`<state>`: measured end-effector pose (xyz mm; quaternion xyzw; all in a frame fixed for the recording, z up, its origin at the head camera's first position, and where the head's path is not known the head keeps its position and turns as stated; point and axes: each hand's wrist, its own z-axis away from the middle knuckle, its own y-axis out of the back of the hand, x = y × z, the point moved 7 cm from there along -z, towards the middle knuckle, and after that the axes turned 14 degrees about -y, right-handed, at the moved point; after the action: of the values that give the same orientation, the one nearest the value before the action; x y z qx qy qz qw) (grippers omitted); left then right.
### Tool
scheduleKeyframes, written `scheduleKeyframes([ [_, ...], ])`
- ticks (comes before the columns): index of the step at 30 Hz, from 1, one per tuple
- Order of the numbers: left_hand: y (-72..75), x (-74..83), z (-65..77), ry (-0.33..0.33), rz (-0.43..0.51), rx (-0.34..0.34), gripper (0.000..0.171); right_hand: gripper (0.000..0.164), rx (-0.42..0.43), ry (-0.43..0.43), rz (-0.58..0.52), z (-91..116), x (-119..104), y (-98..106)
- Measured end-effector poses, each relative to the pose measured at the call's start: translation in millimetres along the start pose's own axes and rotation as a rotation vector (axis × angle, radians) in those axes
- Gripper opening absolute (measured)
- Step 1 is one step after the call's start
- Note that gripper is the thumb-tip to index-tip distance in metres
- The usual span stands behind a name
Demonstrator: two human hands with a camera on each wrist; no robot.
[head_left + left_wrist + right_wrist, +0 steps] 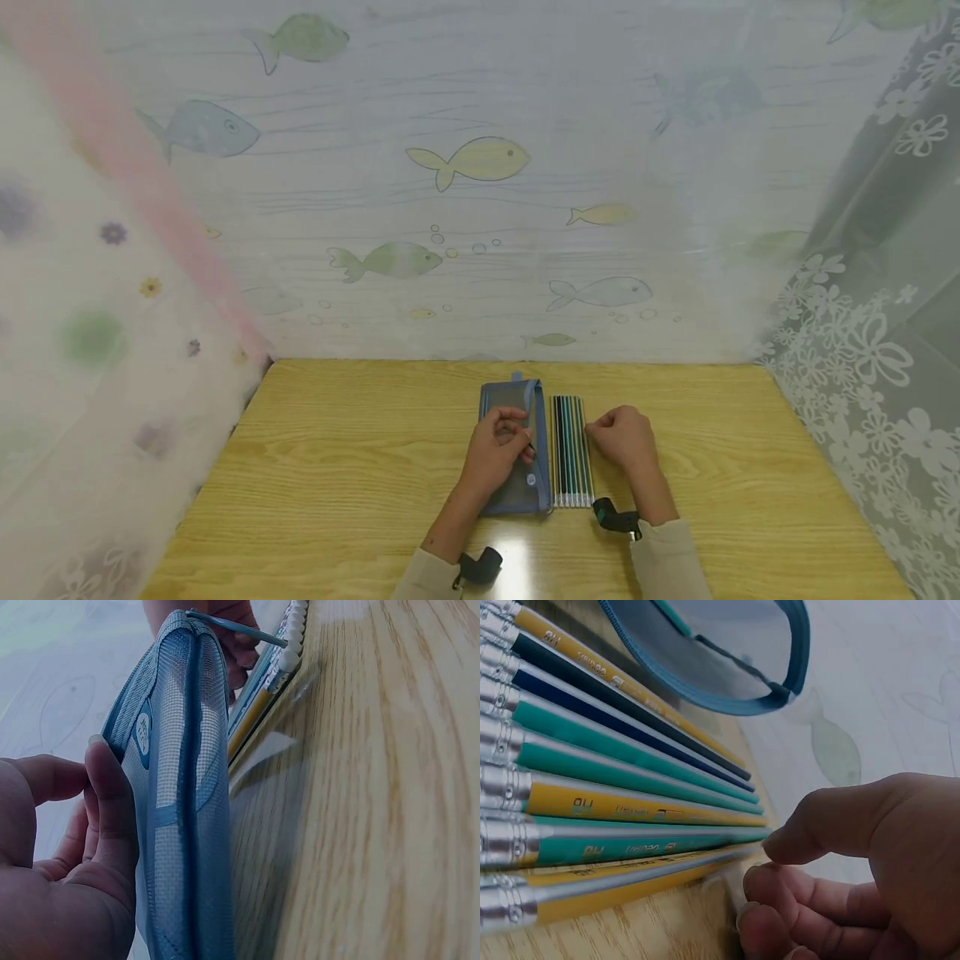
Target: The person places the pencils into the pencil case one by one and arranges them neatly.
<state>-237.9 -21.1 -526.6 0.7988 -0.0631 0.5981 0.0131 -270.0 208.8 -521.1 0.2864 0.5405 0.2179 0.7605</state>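
A blue mesh pencil pouch (517, 492) lies on the table with its zipped side toward a row of pencils (567, 450). In the left wrist view, my left hand (75, 847) pinches the edge of the pouch (187, 810) between thumb and finger. A green strip (673, 616) shows at the pouch opening in the right wrist view. The pencils are yellow, green and dark, with silver ferrules. At the row's right side my right hand (624, 435) has curled fingers, with thumb and forefinger at the outermost yellow pencil (615, 892), whose far end they partly hide.
The wooden table (337, 458) meets a fish-patterned curtain (480, 250) at the back. Flowered sheets hang on the left (112, 333) and right (862, 375). A dark camera (482, 567) is strapped to the left wrist, another camera (615, 517) to the right.
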Motion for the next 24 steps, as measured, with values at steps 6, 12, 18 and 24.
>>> scheduleKeyframes([
  [6,0.3,1.5,0.5,0.002,-0.006,0.003,0.029,0.042,-0.011,-0.028,0.032,-1.0,3.4,-3.1],
  [12,0.8,3.7,1.0,-0.003,-0.013,0.003,0.03,0.041,-0.004,-0.046,0.069,1.8,4.2,-2.5],
  [18,0.4,4.9,2.0,0.0,-0.013,0.002,0.029,0.035,0.003,-0.076,0.095,4.3,4.6,-3.0],
  [24,0.2,6.9,2.8,-0.003,-0.013,0.007,0.029,0.04,0.035,-0.141,0.143,6.1,4.3,-4.9],
])
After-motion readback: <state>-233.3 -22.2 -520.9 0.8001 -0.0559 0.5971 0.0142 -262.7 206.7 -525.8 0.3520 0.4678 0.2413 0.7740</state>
